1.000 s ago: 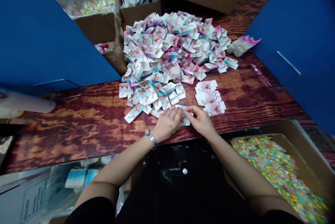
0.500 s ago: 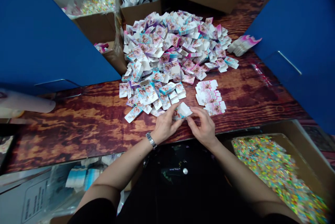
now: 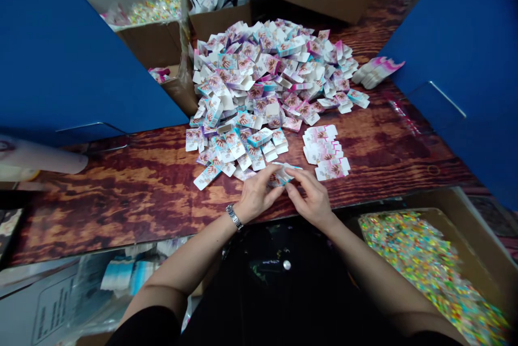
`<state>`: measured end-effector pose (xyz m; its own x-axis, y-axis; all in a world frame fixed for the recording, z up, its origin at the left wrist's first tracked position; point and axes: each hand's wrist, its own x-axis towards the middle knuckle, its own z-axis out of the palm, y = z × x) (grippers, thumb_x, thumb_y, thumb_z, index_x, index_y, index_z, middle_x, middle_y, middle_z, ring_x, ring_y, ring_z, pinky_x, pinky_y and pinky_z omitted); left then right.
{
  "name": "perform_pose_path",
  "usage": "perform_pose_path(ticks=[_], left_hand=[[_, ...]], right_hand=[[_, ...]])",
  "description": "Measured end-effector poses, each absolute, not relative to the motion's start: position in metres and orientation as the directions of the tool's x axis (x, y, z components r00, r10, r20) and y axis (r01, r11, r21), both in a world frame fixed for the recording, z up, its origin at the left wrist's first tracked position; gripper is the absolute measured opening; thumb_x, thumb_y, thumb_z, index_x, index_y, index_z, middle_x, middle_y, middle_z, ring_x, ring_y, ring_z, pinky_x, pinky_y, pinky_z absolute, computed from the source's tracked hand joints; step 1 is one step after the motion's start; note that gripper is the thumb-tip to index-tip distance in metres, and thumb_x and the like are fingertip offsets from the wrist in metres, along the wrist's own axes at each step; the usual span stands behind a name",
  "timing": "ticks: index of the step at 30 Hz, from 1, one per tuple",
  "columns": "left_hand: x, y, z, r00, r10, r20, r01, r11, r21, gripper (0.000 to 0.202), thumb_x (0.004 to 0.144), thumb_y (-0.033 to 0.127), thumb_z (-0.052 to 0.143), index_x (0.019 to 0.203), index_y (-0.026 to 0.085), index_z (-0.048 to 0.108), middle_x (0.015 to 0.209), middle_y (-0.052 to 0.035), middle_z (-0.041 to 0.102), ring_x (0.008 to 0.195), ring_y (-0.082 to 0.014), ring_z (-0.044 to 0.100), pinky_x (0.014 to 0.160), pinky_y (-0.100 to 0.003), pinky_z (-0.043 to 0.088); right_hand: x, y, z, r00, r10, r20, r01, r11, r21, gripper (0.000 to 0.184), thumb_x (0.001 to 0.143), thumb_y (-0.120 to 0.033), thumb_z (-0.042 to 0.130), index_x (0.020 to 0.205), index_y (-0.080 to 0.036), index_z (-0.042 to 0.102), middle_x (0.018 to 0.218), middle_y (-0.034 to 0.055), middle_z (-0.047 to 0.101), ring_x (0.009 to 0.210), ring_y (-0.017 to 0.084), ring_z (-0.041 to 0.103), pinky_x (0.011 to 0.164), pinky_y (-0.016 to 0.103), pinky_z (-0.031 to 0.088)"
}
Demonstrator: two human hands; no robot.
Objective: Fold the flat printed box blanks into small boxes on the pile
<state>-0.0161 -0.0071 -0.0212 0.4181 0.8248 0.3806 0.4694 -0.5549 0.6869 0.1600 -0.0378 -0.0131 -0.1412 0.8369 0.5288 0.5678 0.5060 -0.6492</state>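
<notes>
Flap-folding seems the step in hand on a small teal-edged carton (image 3: pixel 278 178), held over the front of the counter (image 3: pixel 162 189), just short of the carton pile (image 3: pixel 263 76). Of the hands, the left hand (image 3: pixel 258 193) grips its left side between curled fingers and thumb; the right hand (image 3: pixel 311 195) pinches its right end, barely open. That probably calls for light fingertip pressure. Compared with half a second ago, its broad white panel now shows nearly edge-on.
</notes>
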Motion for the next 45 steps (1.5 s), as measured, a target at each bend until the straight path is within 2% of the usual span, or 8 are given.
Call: perform_pose_path(ticks=[10, 16, 21, 25, 31, 39, 42, 45], left_hand=[[-0.015, -0.005, -0.023, 0.407, 0.781, 0.473, 0.437, -0.621, 0.651, 0.038, 0.088, 0.027, 0.059, 0.124, 0.021, 0.047, 0.114, -0.0076, 0.064, 0.100, -0.0176, 0.064, 0.086, -0.030, 0.052], [-0.013, -0.001, -0.017, 0.461, 0.787, 0.410, 0.463, -0.608, 0.645, 0.036, 0.086, 0.028, 0.059, 0.119, 0.020, 0.046, 0.104, -0.0070, 0.065, 0.089, -0.0180, 0.065, 0.077, -0.030, 0.052], [-0.015, 0.002, -0.011, 0.520, 0.765, 0.381, 0.502, -0.634, 0.588, 0.038, 0.085, 0.033, 0.059, 0.117, 0.020, 0.043, 0.095, -0.0047, 0.065, 0.074, -0.0155, 0.064, 0.065, -0.026, 0.050], [-0.015, 0.001, -0.008, 0.578, 0.718, 0.388, 0.520, -0.690, 0.503, 0.035, 0.087, 0.027, 0.054, 0.119, 0.020, 0.042, 0.094, -0.0056, 0.064, 0.079, -0.0172, 0.065, 0.068, -0.028, 0.051], [-0.011, -0.002, -0.005, 0.577, 0.719, 0.387, 0.547, -0.692, 0.471, 0.039, 0.091, 0.028, 0.050, 0.126, 0.017, 0.037, 0.108, -0.0124, 0.064, 0.094, -0.0219, 0.065, 0.075, -0.033, 0.054], [-0.008, -0.004, -0.003, 0.564, 0.747, 0.350, 0.579, -0.661, 0.478, 0.046, 0.090, 0.032, 0.051, 0.130, 0.016, 0.034, 0.113, -0.0142, 0.063, 0.097, -0.0239, 0.065, 0.078, -0.036, 0.055], [-0.008, -0.005, -0.006, 0.536, 0.769, 0.348, 0.597, -0.637, 0.487, 0.052, 0.090, 0.033, 0.052, 0.134, 0.015, 0.031, 0.117, -0.0153, 0.061, 0.101, -0.0244, 0.065, 0.081, -0.036, 0.054], [-0.007, -0.005, -0.010, 0.539, 0.757, 0.371, 0.604, -0.653, 0.456, 0.053, 0.090, 0.031, 0.050, 0.137, 0.014, 0.031, 0.115, -0.0156, 0.062, 0.103, -0.0245, 0.064, 0.083, -0.036, 0.054]], right_hand=[[0.156, -0.038, -0.007, -0.141, 0.851, 0.506, 0.547, 0.493, -0.676, 0.043, 0.090, -0.016, 0.054, 0.132, -0.023, 0.050, 0.120, 0.0083, 0.065, 0.107, 0.021, 0.064, 0.094, 0.035, 0.054], [0.159, -0.038, -0.008, -0.120, 0.884, 0.452, 0.540, 0.440, -0.717, 0.038, 0.089, -0.021, 0.055, 0.127, -0.023, 0.054, 0.117, 0.0072, 0.067, 0.106, 0.022, 0.065, 0.093, 0.035, 0.054], [0.162, -0.040, -0.008, -0.033, 0.958, 0.284, 0.400, 0.273, -0.875, 0.039, 0.092, -0.027, 0.053, 0.131, -0.023, 0.047, 0.109, 0.0075, 0.068, 0.088, 0.019, 0.068, 0.080, 0.033, 0.056], [0.161, -0.038, -0.006, 0.021, 0.978, 0.206, 0.354, 0.185, -0.917, 0.039, 0.090, -0.029, 0.057, 0.128, -0.025, 0.049, 0.095, 0.0038, 0.069, 0.081, 0.017, 0.066, 0.075, 0.031, 0.054], [0.164, -0.031, 0.004, -0.032, 0.976, 0.216, 0.286, 0.216, -0.934, 0.024, 0.090, -0.030, 0.058, 0.112, -0.025, 0.062, 0.110, 0.0040, 0.066, 0.101, 0.019, 0.063, 0.089, 0.033, 0.051], [0.166, -0.021, 0.001, -0.014, 0.998, 0.058, 0.066, 0.058, -0.996, 0.020, 0.084, -0.035, 0.065, 0.099, -0.021, 0.066, 0.094, 0.0022, 0.070, 0.086, 0.016, 0.066, 0.077, 0.029, 0.055], [0.165, -0.021, 0.002, -0.010, 0.998, 0.069, 0.128, 0.069, -0.989, 0.021, 0.084, -0.035, 0.065, 0.100, -0.020, 0.066, 0.095, 0.0037, 0.070, 0.086, 0.018, 0.066, 0.078, 0.032, 0.056], [0.164, -0.024, 0.010, -0.017, 0.982, 0.188, 0.357, 0.181, -0.916, 0.014, 0.087, -0.030, 0.061, 0.097, -0.022, 0.068, 0.093, 0.0038, 0.070, 0.087, 0.019, 0.066, 0.081, 0.035, 0.054]])
